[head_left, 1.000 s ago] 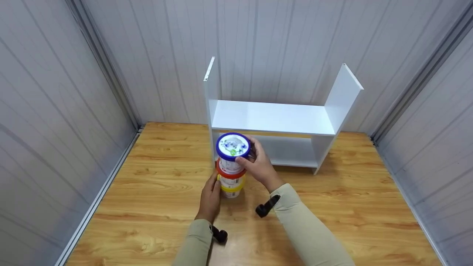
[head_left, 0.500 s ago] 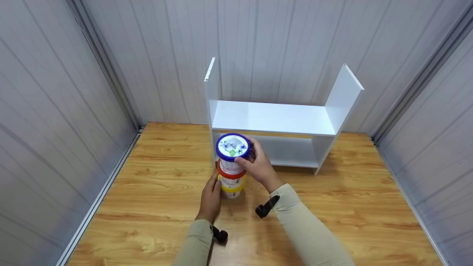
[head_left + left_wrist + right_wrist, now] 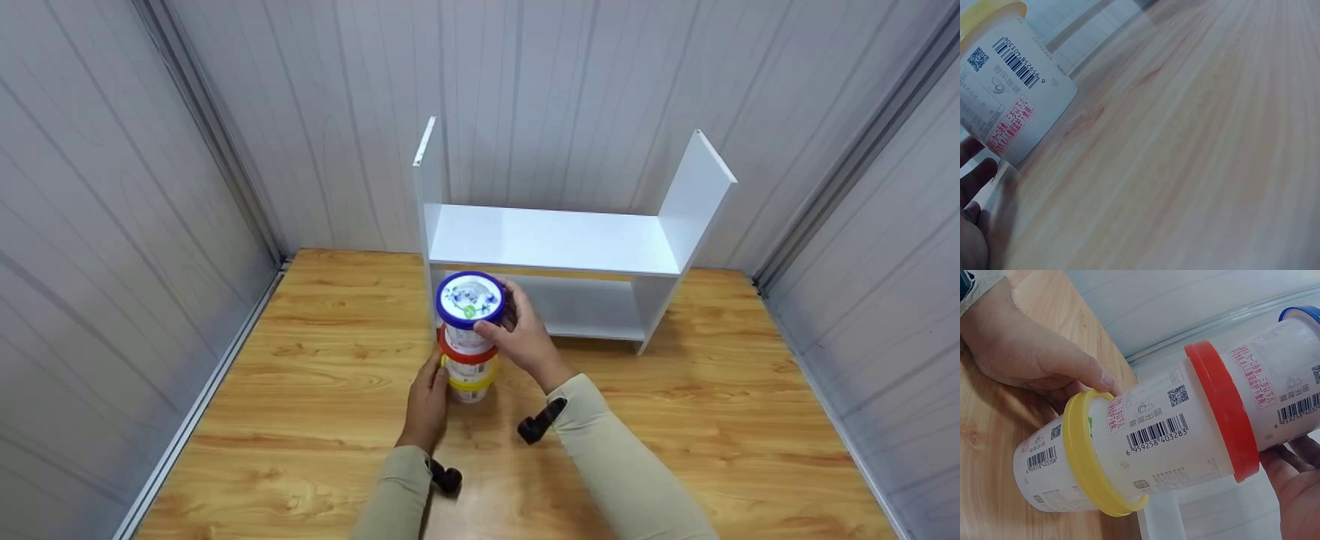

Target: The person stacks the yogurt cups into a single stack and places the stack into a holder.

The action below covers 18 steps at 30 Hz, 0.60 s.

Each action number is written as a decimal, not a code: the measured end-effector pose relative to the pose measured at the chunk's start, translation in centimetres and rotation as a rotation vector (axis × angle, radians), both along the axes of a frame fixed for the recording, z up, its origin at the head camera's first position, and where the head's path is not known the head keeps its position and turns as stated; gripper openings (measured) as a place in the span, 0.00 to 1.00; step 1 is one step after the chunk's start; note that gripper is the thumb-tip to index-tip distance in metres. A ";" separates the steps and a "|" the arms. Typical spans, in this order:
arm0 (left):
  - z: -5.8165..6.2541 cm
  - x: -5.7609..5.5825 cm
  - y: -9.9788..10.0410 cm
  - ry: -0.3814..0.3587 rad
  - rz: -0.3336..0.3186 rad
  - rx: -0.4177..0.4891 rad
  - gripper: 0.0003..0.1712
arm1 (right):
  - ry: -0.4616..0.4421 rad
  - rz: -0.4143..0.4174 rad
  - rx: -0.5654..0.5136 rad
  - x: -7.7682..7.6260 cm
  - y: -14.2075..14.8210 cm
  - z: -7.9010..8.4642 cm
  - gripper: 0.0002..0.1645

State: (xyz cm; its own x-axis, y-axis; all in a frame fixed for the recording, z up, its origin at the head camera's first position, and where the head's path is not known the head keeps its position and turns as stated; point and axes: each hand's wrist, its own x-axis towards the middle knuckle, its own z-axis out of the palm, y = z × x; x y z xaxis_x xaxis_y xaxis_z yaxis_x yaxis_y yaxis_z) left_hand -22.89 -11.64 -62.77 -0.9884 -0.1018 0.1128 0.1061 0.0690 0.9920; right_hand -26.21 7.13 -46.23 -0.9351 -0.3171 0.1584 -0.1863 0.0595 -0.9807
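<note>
Blue-lidded tub [image 3: 470, 300] tops red-lidded tub [image 3: 1171, 433] and yellow-lidded tub [image 3: 1055, 467], stacked upright on wooden table [image 3: 322, 360], before white shelf [image 3: 555, 238]; right hand [image 3: 527, 337] grips top tub, left hand [image 3: 427, 401] touches lower stack, can't tell if gripping

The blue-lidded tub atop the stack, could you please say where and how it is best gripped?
Probably its white wall under the blue lid, from the right: the round tub stands upright, the lid overhangs, and the left hand is lower, on the left.
</note>
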 end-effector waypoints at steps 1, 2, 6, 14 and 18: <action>0.0 0.0 0.0 -0.003 0.001 0.002 0.28 | -0.004 0.001 0.002 0.0 0.0 0.0 0.53; 0.1 0.0 0.0 -0.008 0.004 0.001 0.28 | -0.006 0.005 0.004 0.1 0.0 0.1 0.52; 0.1 0.1 0.1 -0.015 0.007 -0.009 0.28 | -0.009 0.012 0.019 0.2 0.3 0.2 0.55; 0.6 0.2 0.1 0.024 0.006 -0.041 0.29 | 0.073 0.035 0.014 0.5 1.7 0.6 0.61; 0.7 0.3 0.0 0.005 -0.004 -0.021 0.29 | 0.136 0.002 0.003 0.4 2.9 0.8 0.53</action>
State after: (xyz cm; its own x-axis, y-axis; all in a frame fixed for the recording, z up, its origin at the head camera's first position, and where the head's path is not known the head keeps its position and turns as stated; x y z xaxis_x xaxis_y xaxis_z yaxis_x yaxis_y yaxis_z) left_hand -22.57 -11.64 -62.09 -0.9882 -0.0956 0.1199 0.1114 0.0893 0.9898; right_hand -25.78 10.02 -45.43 -0.9045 -0.3196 0.2823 -0.3172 0.0619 -0.9463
